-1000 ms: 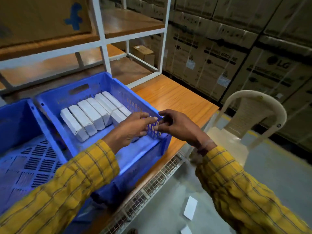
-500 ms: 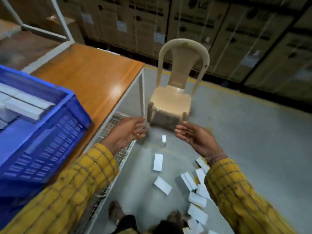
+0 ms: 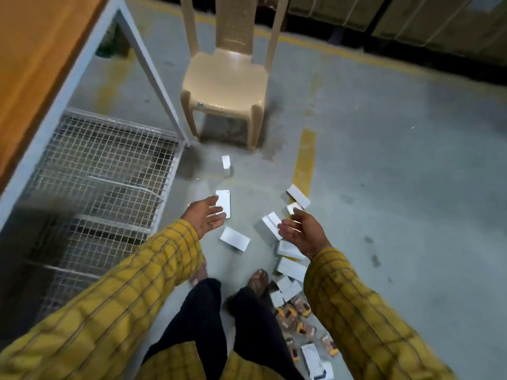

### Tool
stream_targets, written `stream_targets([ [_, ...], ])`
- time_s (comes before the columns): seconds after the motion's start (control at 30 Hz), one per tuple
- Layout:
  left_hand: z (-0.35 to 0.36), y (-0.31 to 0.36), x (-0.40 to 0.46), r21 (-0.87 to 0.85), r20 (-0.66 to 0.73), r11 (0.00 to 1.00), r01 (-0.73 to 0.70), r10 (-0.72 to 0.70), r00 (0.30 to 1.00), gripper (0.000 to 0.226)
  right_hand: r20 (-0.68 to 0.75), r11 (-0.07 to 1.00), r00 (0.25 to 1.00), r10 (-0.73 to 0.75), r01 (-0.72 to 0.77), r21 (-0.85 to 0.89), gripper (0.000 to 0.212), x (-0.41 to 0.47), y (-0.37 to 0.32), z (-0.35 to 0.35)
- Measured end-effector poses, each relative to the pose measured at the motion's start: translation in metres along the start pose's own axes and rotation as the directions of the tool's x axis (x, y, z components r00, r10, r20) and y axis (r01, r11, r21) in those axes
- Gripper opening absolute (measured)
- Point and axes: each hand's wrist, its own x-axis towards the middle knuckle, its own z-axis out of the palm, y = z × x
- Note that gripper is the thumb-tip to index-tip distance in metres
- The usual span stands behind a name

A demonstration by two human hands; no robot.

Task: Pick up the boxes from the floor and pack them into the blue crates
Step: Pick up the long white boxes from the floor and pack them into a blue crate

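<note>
Both grips (left hand (image 3: 204,217), right hand (image 3: 300,232)) spread above white boxes (image 3: 235,238) near a chair (image 3: 225,78).

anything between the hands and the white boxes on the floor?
Nothing visible. Left hand and right hand, both open and empty, reach toward the small white cardboard boxes scattered on the grey floor. The beige plastic chair stands beyond them.
</note>
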Motion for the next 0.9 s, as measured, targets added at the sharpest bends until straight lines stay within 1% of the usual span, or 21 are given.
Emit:
stream_targets([
  [0.17, 0.017, -0.031, 0.076, 0.080, 0.005, 0.995, 0.066, -0.067, 0.998, 0.014, -0.112, 1.000, 0.994, 0.015, -0.015, 0.001, 0.023, 0.069, 0.021, -0.022],
  [0.23, 0.025, -0.045, 0.109, 0.118, 0.023, 0.989, 0.090, -0.093, 0.995, 0.010, -0.130, 1.000, 0.991, 0.025, -0.027, -0.013, 0.024, 0.100, 0.031, -0.028],
  [0.33, 0.035, -0.072, 0.165, 0.187, 0.054, 0.974, 0.124, -0.136, 0.989, 0.009, -0.149, 0.998, 0.988, 0.024, -0.031, -0.048, 0.019, 0.153, 0.048, -0.038],
  [0.4, 0.043, -0.090, 0.206, 0.248, 0.070, 0.959, 0.138, -0.160, 0.985, 0.011, -0.176, 0.987, 0.984, 0.000, -0.028, -0.158, 0.018, 0.194, 0.061, -0.047],
  [0.43, 0.047, -0.099, 0.228, 0.276, 0.075, 0.951, 0.138, -0.165, 0.984, 0.012, -0.187, 0.963, 0.982, -0.034, -0.018, -0.270, 0.023, 0.217, 0.069, -0.053],
  [0.47, 0.051, -0.108, 0.250, 0.299, 0.079, 0.945, 0.135, -0.165, 0.983, 0.014, -0.194, 0.913, 0.978, -0.081, -0.005, -0.407, 0.035, 0.246, 0.078, -0.061],
  [0.5, 0.056, -0.116, 0.272, 0.315, 0.085, 0.940, 0.130, -0.165, 0.983, 0.015, -0.207, 0.826, 0.969, -0.133, -0.007, -0.563, 0.051, 0.271, 0.087, -0.068],
  [0.53, 0.060, -0.125, 0.293, 0.321, 0.092, 0.938, 0.126, -0.164, 0.982, 0.015, -0.201, 0.704, 0.961, -0.191, -0.008, -0.710, 0.065, 0.296, 0.097, -0.076],
  [0.57, 0.065, -0.134, 0.314, 0.325, 0.099, 0.938, 0.125, -0.165, 0.981, 0.012, -0.174, 0.570, 0.955, -0.240, -0.007, -0.822, 0.072, 0.316, 0.105, -0.082],
  [0.6, 0.069, -0.143, 0.334, 0.329, 0.105, 0.936, 0.126, -0.169, 0.980, 0.010, -0.146, 0.468, 0.950, -0.274, -0.001, -0.884, 0.074, 0.334, 0.112, -0.088],
  [0.67, 0.075, -0.161, 0.372, 0.339, 0.110, 0.933, 0.123, -0.170, 0.979, 0.013, -0.102, 0.342, 0.943, -0.316, 0.013, -0.940, 0.080, 0.364, 0.122, -0.094],
  [0.77, 0.083, -0.188, 0.424, 0.331, 0.119, 0.937, 0.115, -0.163, 0.979, 0.028, -0.040, 0.156, 0.937, -0.348, 0.016, -0.988, 0.091, 0.416, 0.138, -0.106],
  [0.83, 0.089, -0.203, 0.454, 0.320, 0.116, 0.941, 0.113, -0.157, 0.981, 0.041, -0.010, 0.082, 0.929, -0.369, 0.021, -0.996, 0.102, 0.450, 0.148, -0.111],
  [0.9, 0.092, -0.218, 0.481, 0.307, 0.106, 0.945, 0.117, -0.156, 0.982, 0.045, 0.020, 0.001, 0.919, -0.395, 0.023, -1.000, 0.112, 0.483, 0.158, -0.113],
])
